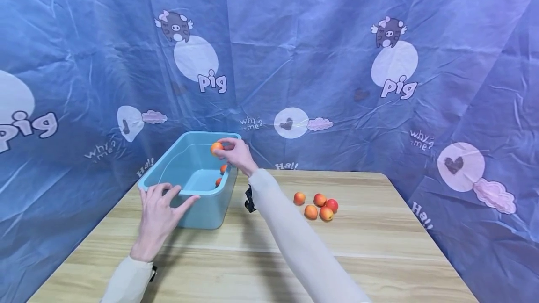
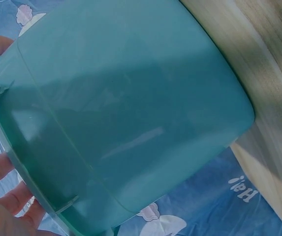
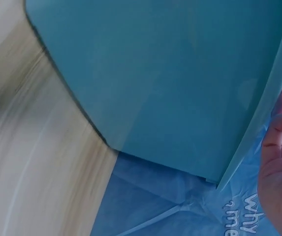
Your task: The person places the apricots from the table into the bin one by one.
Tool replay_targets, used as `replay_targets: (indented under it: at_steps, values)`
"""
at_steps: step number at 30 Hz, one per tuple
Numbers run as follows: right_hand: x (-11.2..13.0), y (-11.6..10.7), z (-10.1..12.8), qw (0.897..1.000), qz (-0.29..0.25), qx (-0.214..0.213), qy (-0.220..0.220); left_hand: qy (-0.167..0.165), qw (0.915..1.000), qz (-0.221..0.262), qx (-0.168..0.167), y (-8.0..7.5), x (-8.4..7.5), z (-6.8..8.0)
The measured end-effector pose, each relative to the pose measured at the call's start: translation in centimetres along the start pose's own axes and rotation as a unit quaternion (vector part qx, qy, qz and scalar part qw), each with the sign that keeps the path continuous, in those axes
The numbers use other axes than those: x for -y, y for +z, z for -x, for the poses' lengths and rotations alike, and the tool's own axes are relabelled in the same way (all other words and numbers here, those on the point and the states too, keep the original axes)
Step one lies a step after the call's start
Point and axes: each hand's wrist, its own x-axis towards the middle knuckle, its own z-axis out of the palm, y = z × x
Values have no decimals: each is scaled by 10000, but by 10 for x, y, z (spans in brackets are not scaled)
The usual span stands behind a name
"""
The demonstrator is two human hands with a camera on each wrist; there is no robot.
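1 fruit is up over the tub, near its right rim, and the right hand pinches it with the finger tips. The left hand holds the near rim. To do this well, I think, it is best to let the fruit down low and slow, so it does not bounce or bruise, while the left hand should stop the tub sliding. The fruit is round, smooth and orange. 2 other fruits show inside, by the right wall. 5 loose fruits sit close together on the worktop, orange and red, 1 with a yellow spot.
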Motion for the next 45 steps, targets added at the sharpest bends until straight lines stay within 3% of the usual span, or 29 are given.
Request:
replay_targets:
  at_steps: [10,22,36,45]
  values:
    - [4,13,0,9995,131,-91,262,9,10000,-12,18,1,0,0]
    - [3,22,1,9986,291,-359,268,83,9999,10,-61,2,0,0]
    - [0,22,-1,9965,-563,-458,407,81,9999,52,-76,2,-1,-1]
    - [-6,16,-1,9940,-1048,-280,163,30,10000,34,-75,2,-2,0]
